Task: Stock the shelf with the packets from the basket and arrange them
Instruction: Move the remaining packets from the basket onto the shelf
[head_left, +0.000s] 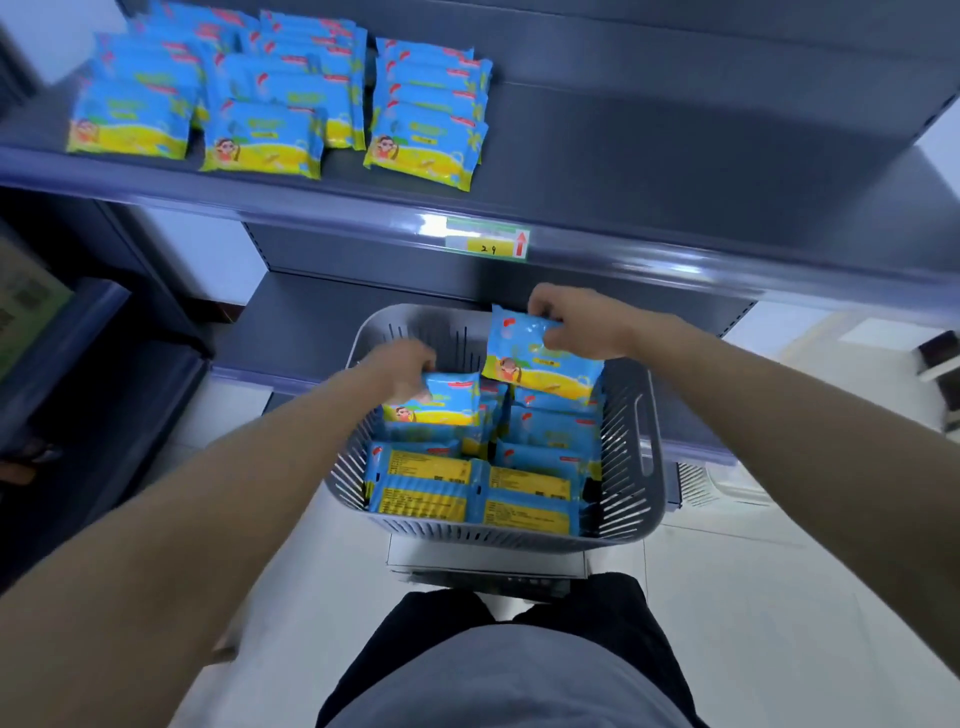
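A grey slotted basket (631, 467) stands below the shelf and holds several blue-and-yellow packets (524, 499). My left hand (400, 371) grips one packet (449, 402) at its top edge, just above the others in the basket. My right hand (571, 322) pinches a second packet (535, 358) by its upper right corner and holds it higher, over the basket's far side. On the grey shelf (649, 171) above, several matching packets lie in three overlapping rows (270, 104) at the left.
The shelf's right half is bare metal. A price label (488, 243) with a red arrow sits on the shelf's front rail. A lower shelf runs behind the basket. The basket rests on a white stand (483, 564). Dark shelving stands at the left.
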